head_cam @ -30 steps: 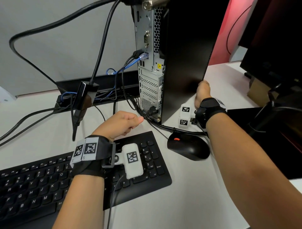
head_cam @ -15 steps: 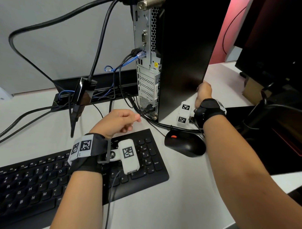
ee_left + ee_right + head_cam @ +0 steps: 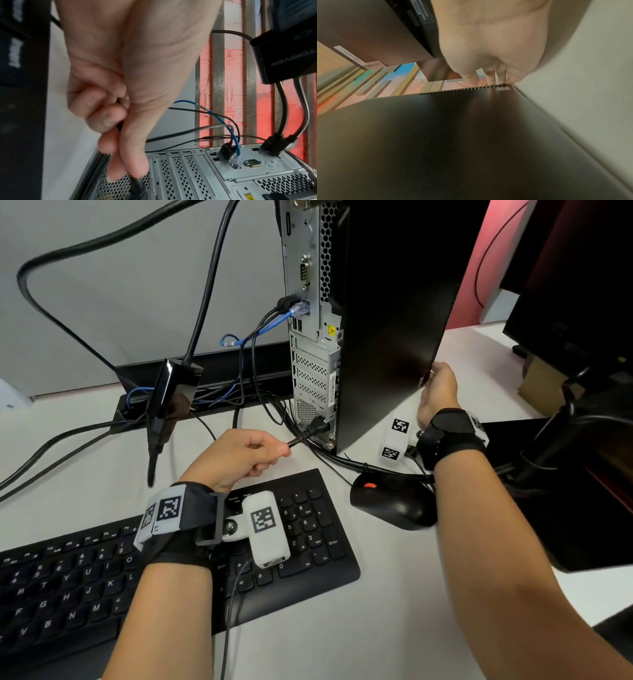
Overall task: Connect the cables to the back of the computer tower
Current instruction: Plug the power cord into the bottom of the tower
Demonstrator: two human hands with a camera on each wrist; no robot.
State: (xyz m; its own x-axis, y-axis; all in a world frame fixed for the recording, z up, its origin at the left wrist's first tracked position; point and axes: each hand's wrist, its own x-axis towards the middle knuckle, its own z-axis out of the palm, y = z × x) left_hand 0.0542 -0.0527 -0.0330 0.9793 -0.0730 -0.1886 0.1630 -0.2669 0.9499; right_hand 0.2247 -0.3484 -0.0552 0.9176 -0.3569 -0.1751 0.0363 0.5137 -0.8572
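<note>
The black computer tower (image 3: 394, 320) stands upright with its metal back panel (image 3: 313, 364) facing me. A black power cable (image 3: 297, 440) runs to a plug (image 3: 317, 428) seated low in that panel. My left hand (image 3: 285, 448) pinches this cable just short of the plug, thumb over curled fingers; the left wrist view shows the left hand (image 3: 120, 135) closed round the power cable (image 3: 137, 186). My right hand (image 3: 433, 374) grips the tower's lower front edge, and the right hand (image 3: 488, 79) wraps its fingers over that edge. A blue network cable (image 3: 274, 323) is plugged in higher up.
A black keyboard (image 3: 308, 542) lies under my left wrist, a black mouse (image 3: 394, 505) beside it. A black adapter box (image 3: 174, 385) hangs on thick cables at the left. Loose cables trail to a desk slot (image 3: 212, 392). A monitor (image 3: 582, 285) stands at the right.
Both hands keep their places. My left hand has eased back a little, so a short stretch of cable shows between thumb and plug. My head has shifted slightly.
</note>
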